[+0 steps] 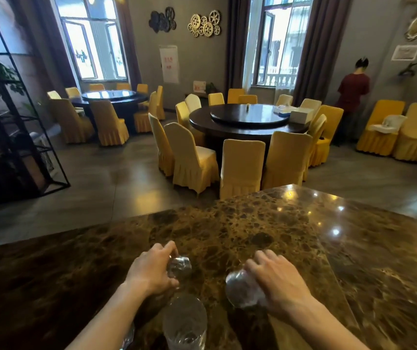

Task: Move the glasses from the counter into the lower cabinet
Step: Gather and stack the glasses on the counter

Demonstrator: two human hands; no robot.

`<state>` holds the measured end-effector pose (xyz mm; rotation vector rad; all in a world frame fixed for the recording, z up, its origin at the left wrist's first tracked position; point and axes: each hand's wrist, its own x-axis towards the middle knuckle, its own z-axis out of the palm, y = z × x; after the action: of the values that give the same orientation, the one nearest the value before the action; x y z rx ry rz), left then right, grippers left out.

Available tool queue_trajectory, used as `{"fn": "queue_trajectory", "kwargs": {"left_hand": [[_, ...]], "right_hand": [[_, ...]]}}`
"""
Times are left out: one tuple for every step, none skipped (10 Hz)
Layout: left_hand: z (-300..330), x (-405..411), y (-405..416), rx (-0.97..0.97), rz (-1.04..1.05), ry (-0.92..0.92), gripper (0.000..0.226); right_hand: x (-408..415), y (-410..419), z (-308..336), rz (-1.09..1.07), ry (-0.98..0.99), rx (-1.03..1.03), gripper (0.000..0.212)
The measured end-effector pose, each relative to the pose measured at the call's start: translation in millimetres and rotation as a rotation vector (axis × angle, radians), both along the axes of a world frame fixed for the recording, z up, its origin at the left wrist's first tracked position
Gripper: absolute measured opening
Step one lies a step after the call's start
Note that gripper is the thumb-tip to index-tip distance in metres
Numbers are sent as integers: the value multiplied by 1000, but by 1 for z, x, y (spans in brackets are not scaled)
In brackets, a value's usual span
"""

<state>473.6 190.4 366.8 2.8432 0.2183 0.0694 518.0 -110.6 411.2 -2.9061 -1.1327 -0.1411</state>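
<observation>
On the dark brown marble counter (227, 223) my left hand (149, 271) is closed around a small clear glass (178, 267), which pokes out to the right of my fingers. My right hand (278, 281) grips another clear glass (243, 289), tilted with its round end toward me. A third clear glass (184, 322) stands upright near the counter's front edge, between my forearms. Part of another glass (129, 337) shows under my left forearm. The lower cabinet is out of sight.
Beyond the counter lies a dining room with a round dark table (248, 122) ringed by yellow-covered chairs (240, 168) and a second table (111, 97) at the back left. A black metal shelf (12, 122) stands left. A person (352, 97) in a red top stands far right.
</observation>
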Motion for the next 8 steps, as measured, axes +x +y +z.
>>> {"fn": "queue_trajectory", "kwargs": {"left_hand": [[2,5,1,-393,183,-135,66],[6,18,-5,-732,312,-180,77],[10,28,-15,-899,301,-216,89],[13,32,-26,-802,227,-174,95],[12,34,-34,-632,146,-107,95],[7,34,-37,-507,83,-57,95],[-3,35,-37,-462,72,-28,97],[-9,34,-35,-440,78,-9,99]], "right_hand": [[-18,-23,-11,-270,262,609,66],[-33,-24,-32,-428,509,1002,88],[-42,-21,-51,-420,534,1093,86],[-48,-20,-65,-413,509,1056,85],[-55,-20,-78,-407,461,1036,78],[-60,-9,-88,-491,328,1058,79],[-60,-4,-100,-506,268,1081,83],[-63,-10,-107,-470,279,1077,88]]}}
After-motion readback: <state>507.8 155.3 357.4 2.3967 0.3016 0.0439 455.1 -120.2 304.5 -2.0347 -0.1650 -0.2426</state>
